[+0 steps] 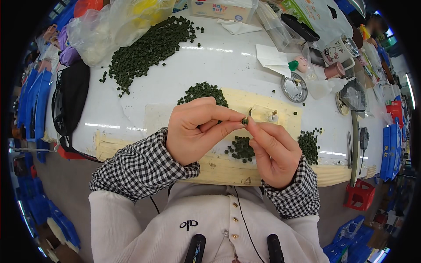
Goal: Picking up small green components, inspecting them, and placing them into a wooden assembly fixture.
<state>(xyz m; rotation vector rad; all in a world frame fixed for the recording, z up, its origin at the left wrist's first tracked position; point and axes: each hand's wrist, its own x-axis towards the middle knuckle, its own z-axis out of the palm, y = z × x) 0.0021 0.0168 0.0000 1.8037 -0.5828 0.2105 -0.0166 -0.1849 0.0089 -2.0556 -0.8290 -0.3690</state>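
My left hand (193, 129) pinches a small dark green piece (244, 121) between thumb and forefinger. From the other side, the fingertips of my right hand (275, 151) close on the same piece. Fingers cover most of it, so its exact kind does not show. A thin dark sliver stands just above the right fingertips; I cannot tell whether it is held. Behind my left hand lies a pile of green pieces (204, 92). A smaller group of round dark pieces (241, 150) sits between my hands, and another small heap (309, 147) is right of my right hand.
A large heap of green pieces (147, 52) spreads at the far left beside a clear plastic bag (103, 35). A round metal dish (294, 89), tissues (272, 58) and a mug (337, 51) stand at the far right. Tweezers (349, 149) and a screwdriver (363, 142) lie right.
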